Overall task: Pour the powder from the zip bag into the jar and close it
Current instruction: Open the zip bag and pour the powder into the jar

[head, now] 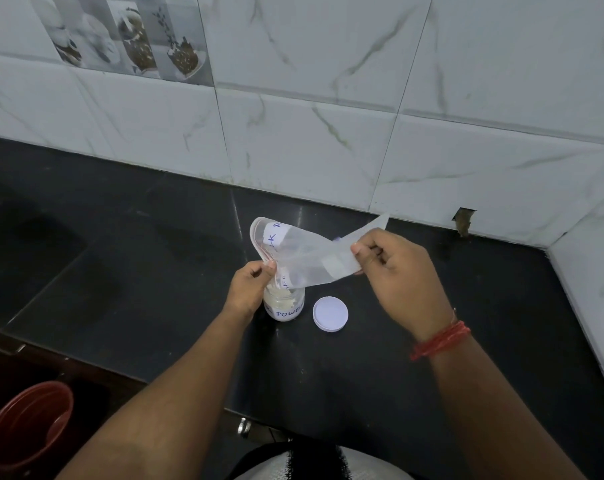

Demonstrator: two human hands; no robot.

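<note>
A clear zip bag (304, 252) with a handwritten white label is held tipped over a small jar (286, 306) that stands open on the black counter (155, 271). Pale powder lies inside the jar, which bears a label reading "POWDER". My left hand (250, 287) pinches the bag's open mouth right above the jar's rim. My right hand (397, 275) holds the bag's bottom end, raised higher to the right. The bag looks nearly empty. The white round lid (330, 313) lies flat on the counter just right of the jar.
A marble-tiled wall (328, 116) runs behind the counter and turns in at the right. A red bucket (26, 424) stands on the floor at the lower left, below the counter's front edge. A red thread band circles my right wrist.
</note>
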